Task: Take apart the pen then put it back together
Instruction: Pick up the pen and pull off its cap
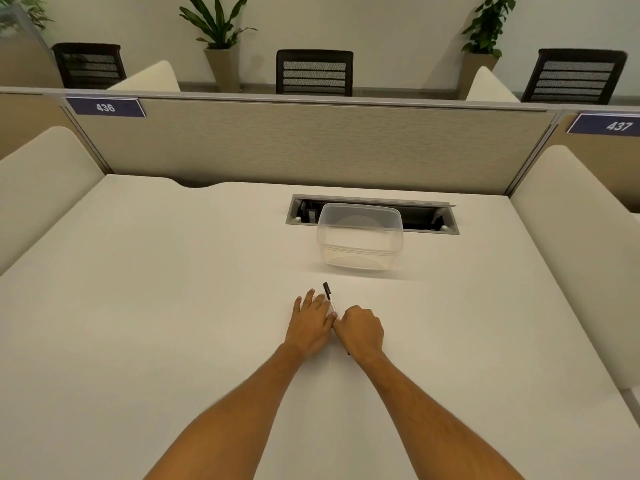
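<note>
A pen [329, 296] with a clear barrel and a black cap lies on the white desk, its capped end pointing away from me. My left hand [310, 322] rests flat beside it on the left, fingers spread, the thumb and forefinger touching the barrel. My right hand [360, 332] is curled into a fist over the near end of the pen and hides that part. A small dark tip shows below the right hand near the wrist.
An upturned clear plastic container [360, 237] stands beyond the hands, in front of an open cable tray [446, 221] set in the desk [173, 289]. A fabric partition [311, 143] closes the back; padded dividers flank both sides.
</note>
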